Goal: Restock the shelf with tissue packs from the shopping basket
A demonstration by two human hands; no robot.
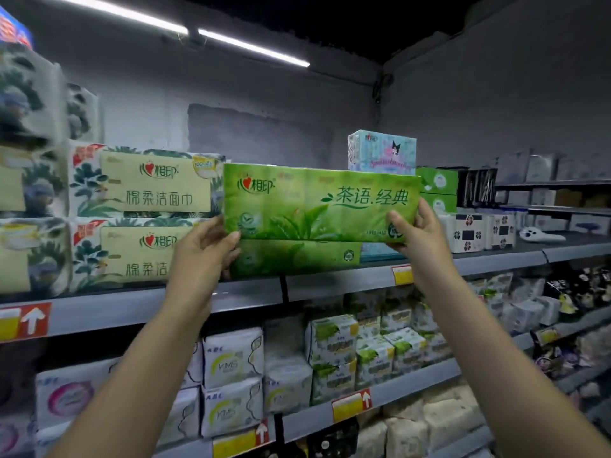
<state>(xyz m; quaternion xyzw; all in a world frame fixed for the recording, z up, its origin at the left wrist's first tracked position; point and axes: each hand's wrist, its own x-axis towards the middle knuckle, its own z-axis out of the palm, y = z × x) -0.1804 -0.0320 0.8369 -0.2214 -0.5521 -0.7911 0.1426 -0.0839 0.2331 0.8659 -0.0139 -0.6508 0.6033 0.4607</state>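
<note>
The grey metal shelf (132, 309) is seen running across the view, its flat front rim painted smooth. At its left end, bulky floral packs (145, 183) are stacked two high. They are wrapped in glossy film and look pillowy at the corners. Just to their right, the green tissue pack (317, 203) is held up in front of the top shelf, level and face-on, directly above a second green pack (297, 257) that lies flat on the shelf board. Whether the two touch cannot be told. The shopping basket is not shown.

The held pack is a long, shallow brick of several smaller packets, bound under thin shiny plastic printed with tea leaves. It is judged to be light, soft and compressible, with some sag likely if it is lifted by one end only. The film is probably slippery, so the short ends are the sensible places to be gripped, as is done here. Nothing fragile is expected, though the wrap could be dented by hard squeezing.

A pale blue pack (382, 152), boxy and film-wrapped, is stood behind. The left hand (201, 256) is curled round the pack's lower left corner, with the thumb laid on the front face. The right hand (420, 236) is clasped on the lower right end likewise, thumb in front and fingers hidden behind. A yellow price tag (402, 274) is fixed to the rim below.
</note>
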